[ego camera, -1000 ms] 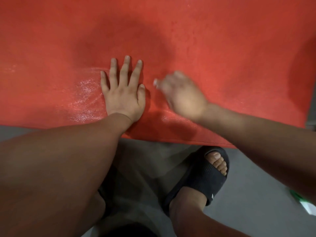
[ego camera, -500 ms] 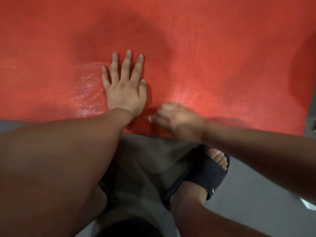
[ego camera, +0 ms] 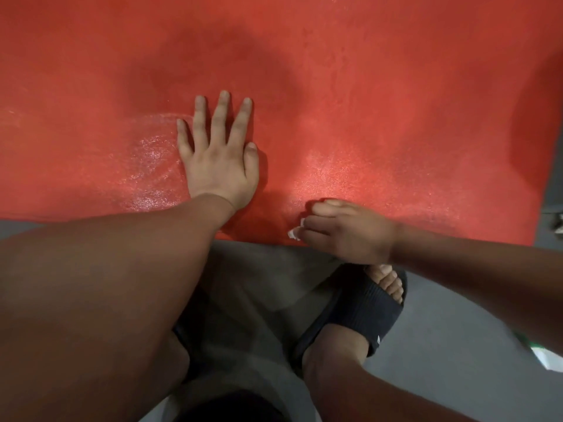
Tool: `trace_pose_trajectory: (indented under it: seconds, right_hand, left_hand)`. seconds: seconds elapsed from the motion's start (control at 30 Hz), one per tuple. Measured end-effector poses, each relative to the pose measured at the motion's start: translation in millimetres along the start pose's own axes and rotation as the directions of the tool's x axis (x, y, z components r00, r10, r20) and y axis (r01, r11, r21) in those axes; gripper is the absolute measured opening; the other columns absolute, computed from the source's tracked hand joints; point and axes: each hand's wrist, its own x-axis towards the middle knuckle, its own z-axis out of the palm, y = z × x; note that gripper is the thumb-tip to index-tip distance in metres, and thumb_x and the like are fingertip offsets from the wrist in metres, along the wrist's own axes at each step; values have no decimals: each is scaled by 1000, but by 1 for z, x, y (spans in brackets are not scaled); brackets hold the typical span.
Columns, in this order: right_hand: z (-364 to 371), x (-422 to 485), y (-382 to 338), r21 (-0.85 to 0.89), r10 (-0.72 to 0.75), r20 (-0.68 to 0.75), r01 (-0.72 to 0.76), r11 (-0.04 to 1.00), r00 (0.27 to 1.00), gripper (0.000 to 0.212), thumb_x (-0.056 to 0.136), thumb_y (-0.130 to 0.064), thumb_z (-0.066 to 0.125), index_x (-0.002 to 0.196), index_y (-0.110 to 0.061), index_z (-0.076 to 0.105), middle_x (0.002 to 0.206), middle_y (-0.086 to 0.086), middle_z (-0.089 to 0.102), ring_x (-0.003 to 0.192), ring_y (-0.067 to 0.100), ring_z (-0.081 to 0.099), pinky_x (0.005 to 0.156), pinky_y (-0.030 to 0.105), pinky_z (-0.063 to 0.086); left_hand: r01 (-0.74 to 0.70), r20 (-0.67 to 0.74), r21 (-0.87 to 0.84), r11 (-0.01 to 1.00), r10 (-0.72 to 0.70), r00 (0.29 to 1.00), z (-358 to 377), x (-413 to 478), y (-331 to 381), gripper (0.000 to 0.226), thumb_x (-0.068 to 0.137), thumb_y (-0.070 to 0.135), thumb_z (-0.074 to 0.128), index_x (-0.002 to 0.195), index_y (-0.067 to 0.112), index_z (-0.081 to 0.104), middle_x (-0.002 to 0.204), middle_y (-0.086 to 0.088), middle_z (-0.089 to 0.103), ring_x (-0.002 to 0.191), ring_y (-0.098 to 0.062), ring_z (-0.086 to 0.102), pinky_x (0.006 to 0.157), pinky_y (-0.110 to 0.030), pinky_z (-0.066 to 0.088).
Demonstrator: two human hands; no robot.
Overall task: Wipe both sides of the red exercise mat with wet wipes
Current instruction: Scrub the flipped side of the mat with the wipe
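1. The red textured foam exercise mat [ego camera: 396,86] lies flat on the smooth grey floor [ego camera: 441,360] and fills the upper half of the head view. Its near edge runs straight across, just in front of the person.
2. The left hand [ego camera: 217,166] lies palm down on the mat close to that near edge. Its fingers are straight and spread, the thumb lies alongside, and it holds nothing.
3. The right hand [ego camera: 347,233] sits at the mat's near edge, just to the right of the left wrist. Its fingers are curled tight round a small crumpled white wet wipe [ego camera: 296,233].
4. Only a scrap of the wipe shows, poking out past the fingertips and touching the mat surface right at the edge.
5. A glossy wet patch [ego camera: 149,169] shines on the mat just left of the left hand. A second, fainter sheen [ego camera: 332,169] lies between the two hands, beyond the right one.
6. Below the mat edge, a foot in a black ribbed slide sandal [ego camera: 362,312] stands on the floor, toes pointing toward the mat and partly hidden under the right wrist.
7. Grey cloth of the person's garment [ego camera: 253,300] shows between the two forearms.
8. A green and white object [ego camera: 545,357] lies on the floor at the right edge of the view, cut off by the frame; what it is cannot be told.
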Motion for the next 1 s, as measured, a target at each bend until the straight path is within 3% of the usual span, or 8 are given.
trace_pose_trajectory:
  seconds: [0.17,0.3,0.4,0.57,0.73,0.83,0.93,1.0]
  right_hand:
    - [-59,4,46,-172,15,-72,-27,985,997,28,106,-16,38,108,-9,65,88,8,57,80,29,53,77,41,50]
    - [-112,8,66,-242,-9,18,13,970,1000,36,106,-22,32,108,-8,65,82,8,54,72,29,52,68,41,51]
    - [-127,12,80,-237,30,52,-17,971,998,16,100,-22,46,101,-12,59,81,8,53,71,31,54,63,41,53]
    - [-83,27,95,-186,159,-99,-176,967,982,20,99,-21,59,102,-19,40,84,11,58,75,34,57,65,43,55]
    - [-63,20,122,-265,136,-151,-173,949,979,8,103,-24,55,105,-16,56,87,7,58,81,31,55,70,42,47]
    - [-90,15,174,-281,337,-348,-441,853,875,29,107,-30,41,91,-13,58,81,13,59,75,34,54,68,44,42]
    - [-104,12,201,-172,541,-446,-661,730,713,21,104,-26,40,90,-13,50,79,17,56,73,37,52,69,46,41]
    - [-90,20,183,-124,517,-410,-608,785,751,16,102,-22,43,94,-13,53,82,15,59,76,36,54,72,45,44]
  left_hand:
    - [10,-4,-20,1000,-11,1000,-3,2,2,69,95,43,40,162,38,22,170,2,19,158,-32,7,123,-62,6]
    - [21,39,-69,997,-19,999,-14,4,5,69,91,44,41,159,36,30,168,0,24,156,-33,10,122,-65,7]
    - [21,-37,-135,991,-26,999,-25,23,9,65,86,40,47,149,25,46,160,-7,37,148,-33,26,120,-64,15]
    - [32,-94,-185,982,-50,994,-29,91,20,62,90,36,42,151,22,43,163,-9,32,153,-31,20,124,-58,10]
    - [93,-130,-111,989,-107,986,-7,113,23,65,94,42,37,155,21,38,164,-9,31,155,-30,18,126,-56,8]
    - [105,-166,-97,990,-120,979,-4,114,24,64,94,42,42,155,20,39,163,-11,33,155,-31,20,126,-55,9]
    - [107,-181,-100,989,-124,976,-6,115,25,64,94,41,43,154,20,39,163,-11,34,154,-31,21,126,-55,10]
    - [109,-182,-103,989,-127,975,-6,116,25,63,94,41,44,154,20,40,162,-11,35,154,-31,22,126,-55,10]
